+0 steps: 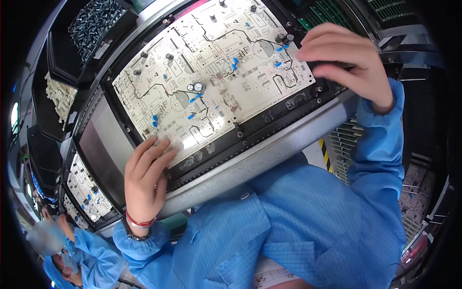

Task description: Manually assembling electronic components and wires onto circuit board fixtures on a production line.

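Note:
A large white circuit board [250, 98] lies in a black carrier frame [264, 119]. It bears blue capacitors, dark round capacitors and black jumper lines. My left hand [147, 176] rests at the board's lower left corner, fingers stretched out over its edge and nothing visible in them. At the board's right edge is my right hand [353, 60], its thumb apart from its extended fingers. Between them I see no part. Two silver-topped capacitors [198, 87] stand near the board's middle.
A metal rail [269, 144] runs along my side of the carrier. At upper left stand a black bin of small dark metallic parts [94, 26] and one of white parts [60, 101]. Green boards [327, 17] sit beyond my right hand. A co-worker's blue sleeve [96, 255] shows lower left, beside another populated board [86, 190].

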A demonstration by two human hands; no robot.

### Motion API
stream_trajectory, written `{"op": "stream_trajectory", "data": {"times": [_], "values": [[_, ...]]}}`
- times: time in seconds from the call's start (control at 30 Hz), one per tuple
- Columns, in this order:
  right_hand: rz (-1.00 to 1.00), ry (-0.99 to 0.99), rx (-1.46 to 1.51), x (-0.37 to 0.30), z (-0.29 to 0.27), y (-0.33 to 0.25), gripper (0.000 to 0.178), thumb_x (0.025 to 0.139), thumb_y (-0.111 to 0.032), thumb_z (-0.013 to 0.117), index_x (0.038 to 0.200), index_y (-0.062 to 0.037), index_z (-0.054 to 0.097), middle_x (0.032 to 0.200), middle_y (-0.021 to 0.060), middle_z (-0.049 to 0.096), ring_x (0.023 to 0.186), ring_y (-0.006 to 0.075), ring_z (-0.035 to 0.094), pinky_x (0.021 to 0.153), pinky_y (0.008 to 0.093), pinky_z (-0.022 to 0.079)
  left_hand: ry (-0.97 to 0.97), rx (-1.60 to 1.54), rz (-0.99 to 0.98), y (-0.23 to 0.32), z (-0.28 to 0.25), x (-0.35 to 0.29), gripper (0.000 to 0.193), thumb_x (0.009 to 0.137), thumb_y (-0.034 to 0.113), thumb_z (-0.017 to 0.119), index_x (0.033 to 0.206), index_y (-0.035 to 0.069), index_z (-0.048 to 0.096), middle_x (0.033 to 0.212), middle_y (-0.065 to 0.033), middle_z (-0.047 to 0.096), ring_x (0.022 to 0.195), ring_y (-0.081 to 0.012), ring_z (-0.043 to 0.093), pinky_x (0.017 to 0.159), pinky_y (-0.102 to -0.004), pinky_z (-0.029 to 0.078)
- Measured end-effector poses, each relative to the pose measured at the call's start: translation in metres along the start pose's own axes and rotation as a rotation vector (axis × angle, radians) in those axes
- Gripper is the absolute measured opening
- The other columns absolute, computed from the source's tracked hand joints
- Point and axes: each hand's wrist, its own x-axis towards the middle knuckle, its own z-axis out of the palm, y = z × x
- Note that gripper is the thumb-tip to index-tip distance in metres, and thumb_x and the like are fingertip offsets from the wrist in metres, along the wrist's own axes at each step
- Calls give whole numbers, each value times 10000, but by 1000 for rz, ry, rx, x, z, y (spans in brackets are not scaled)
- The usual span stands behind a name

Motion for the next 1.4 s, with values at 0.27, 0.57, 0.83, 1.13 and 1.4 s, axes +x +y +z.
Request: {"op": "stream_trajectory", "data": {"times": [0.27,0.57,0.83,1.13,1.4], "values": [[127,-187,26,-25,15,8,442,656,-267,777,1064,-113,701,1202,61,620,1217,299,469,1022,446,357,27,-34,142,7,-10,54,435,605,-77,535,1012,32,643,1083,-138,612,1058,-355,559,879,-428,463],[-42,-135,-280,-25,25,7,336,674,-155,763,981,-52,672,1140,81,639,1096,289,586,927,419,468,-58,-45,482,39,40,137,515,686,6,601,1199,44,574,1333,-147,459,1232,-348,456,990,-420,419],[-16,-36,-356,-25,40,0,209,671,-69,728,855,-36,634,1087,99,644,1018,296,626,890,401,516,44,143,466,43,62,161,534,779,171,654,1296,164,520,1362,-130,402,1278,-322,393,1036,-408,371],[-2,-79,-348,-18,36,1,235,673,-63,701,895,-23,635,1053,100,640,998,284,627,893,406,504,31,120,450,41,66,164,523,767,171,664,1274,179,535,1373,-125,393,1286,-318,383,1039,-407,372],[96,210,-289,21,12,13,216,778,15,641,993,7,656,1008,99,666,911,234,659,831,305,517,232,-49,431,11,53,195,474,793,159,633,1253,118,531,1173,-159,537,1067,-328,537,904,-404,449]]}}
